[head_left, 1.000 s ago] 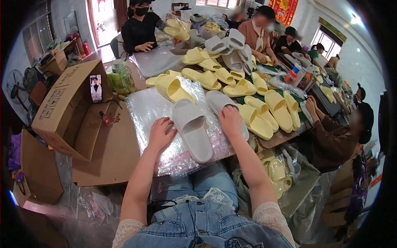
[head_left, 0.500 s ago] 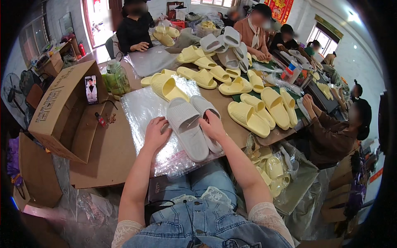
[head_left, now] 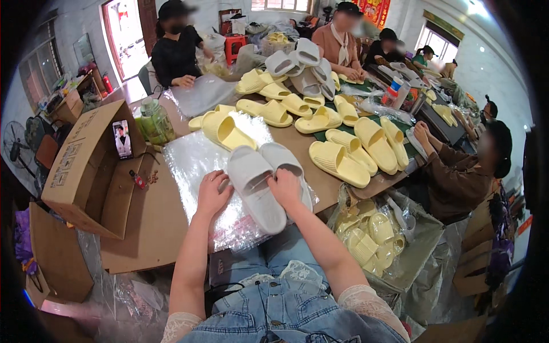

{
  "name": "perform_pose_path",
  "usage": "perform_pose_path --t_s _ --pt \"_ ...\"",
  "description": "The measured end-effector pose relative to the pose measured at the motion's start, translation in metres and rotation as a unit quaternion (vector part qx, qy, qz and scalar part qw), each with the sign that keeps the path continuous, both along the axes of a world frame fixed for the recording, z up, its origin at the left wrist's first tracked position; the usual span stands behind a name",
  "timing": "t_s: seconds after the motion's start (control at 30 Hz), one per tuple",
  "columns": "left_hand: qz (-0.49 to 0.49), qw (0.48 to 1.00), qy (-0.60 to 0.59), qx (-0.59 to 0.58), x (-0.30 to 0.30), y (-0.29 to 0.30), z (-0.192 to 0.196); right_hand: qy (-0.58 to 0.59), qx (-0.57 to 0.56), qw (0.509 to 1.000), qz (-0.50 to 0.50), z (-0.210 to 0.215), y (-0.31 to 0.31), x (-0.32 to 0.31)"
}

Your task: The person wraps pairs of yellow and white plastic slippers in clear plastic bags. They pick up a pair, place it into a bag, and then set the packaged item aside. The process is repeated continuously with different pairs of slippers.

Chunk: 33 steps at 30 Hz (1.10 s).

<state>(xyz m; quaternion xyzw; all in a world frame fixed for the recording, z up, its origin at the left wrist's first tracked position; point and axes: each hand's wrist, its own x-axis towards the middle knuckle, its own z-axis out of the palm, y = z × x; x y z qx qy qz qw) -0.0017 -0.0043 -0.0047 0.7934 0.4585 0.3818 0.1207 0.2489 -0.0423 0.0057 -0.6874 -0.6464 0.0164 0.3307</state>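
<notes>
Gripping where the grey slippers meet, the right hand is holding them over clear bags — the left hand is lying loosely open alongside — so one-sided support could be letting one slip.

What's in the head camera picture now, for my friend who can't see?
A person's right hand touches a pair of grey slippers over shiny plastic, with the left hand close beside them. Many yellow slippers spread across the table beyond, and an open cardboard box sits at the left.
</notes>
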Motion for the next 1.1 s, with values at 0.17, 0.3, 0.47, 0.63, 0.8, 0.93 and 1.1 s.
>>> perform_pose_path --t_s 0.17,0.3,0.47,0.63,0.8,0.93,1.1 --pt "0.005 1.0 0.011 -0.002 0.002 -0.003 0.005 0.005 -0.013 1.0 -0.002 0.001 -0.03 0.006" --pt "0.007 1.0 0.012 -0.004 0.004 -0.005 0.007 0.006 0.003 1.0 0.0 -0.001 -0.037 0.008" --pt "0.006 1.0 0.012 -0.021 0.003 -0.005 0.008 0.006 0.019 1.0 -0.004 -0.002 -0.037 0.006" --pt "0.006 1.0 0.014 -0.015 0.002 -0.003 0.005 0.002 0.011 1.0 -0.001 0.0 -0.037 0.007" --pt "0.002 1.0 0.019 -0.013 0.002 -0.003 0.005 -0.006 0.015 1.0 -0.003 -0.002 -0.038 0.008" --pt "0.004 1.0 0.018 -0.02 0.003 -0.004 0.007 -0.008 0.016 1.0 0.001 -0.003 -0.038 0.009" --pt "0.003 1.0 0.017 -0.02 0.003 -0.004 0.007 0.003 0.031 1.0 0.001 -0.007 -0.036 0.008"
